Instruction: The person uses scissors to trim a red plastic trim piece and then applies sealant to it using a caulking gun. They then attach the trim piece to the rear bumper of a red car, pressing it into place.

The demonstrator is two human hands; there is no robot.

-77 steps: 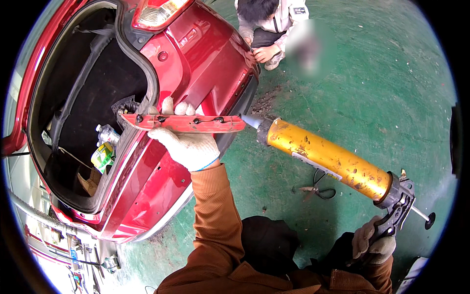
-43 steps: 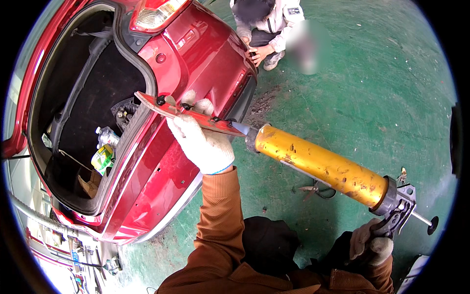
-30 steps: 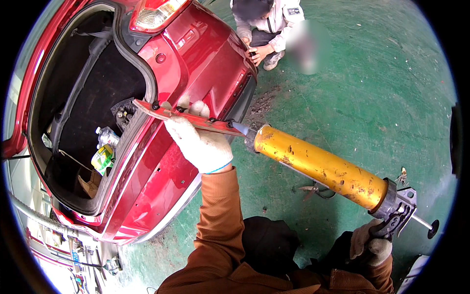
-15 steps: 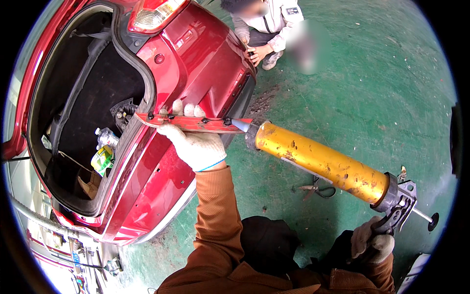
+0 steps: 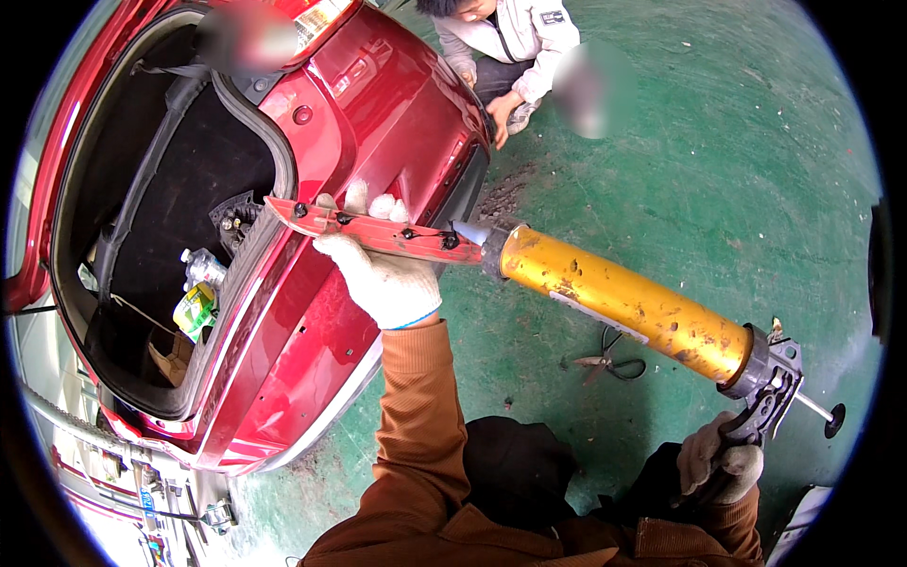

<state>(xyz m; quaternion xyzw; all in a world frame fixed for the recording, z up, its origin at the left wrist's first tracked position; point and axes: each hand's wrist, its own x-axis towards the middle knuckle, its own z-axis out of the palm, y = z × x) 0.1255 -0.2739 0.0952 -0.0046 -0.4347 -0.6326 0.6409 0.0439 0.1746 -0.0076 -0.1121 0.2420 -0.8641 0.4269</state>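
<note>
My gloved left hand [image 5: 385, 288] is closed around a narrow red trim strip [image 5: 376, 233], with its thumb on the near side and fingers on the far side. Several black dabs of sealant sit along the strip's upturned face. A yellow caulking gun [image 5: 628, 304], stained and scuffed, stretches from the strip to my gloved right hand [image 5: 720, 463], which grips its black handle low at the right. The gun's pale nozzle [image 5: 470, 232] is by the strip's right end, close to the last dab. Whether the tip touches it I cannot tell.
A red car [image 5: 397, 113] with its rear opening exposed fills the left; a plastic bottle [image 5: 202, 267] lies inside. A co-worker [image 5: 510, 42] crouches by the bumper. Scissors [image 5: 609, 361] lie on the green floor [image 5: 718, 189]. Tools stand at the lower left.
The strip's right end has dipped, and the strip slants more. A larger black dab shows near the nozzle. The co-worker's hands have moved apart, one now lower beside the bumper.
</note>
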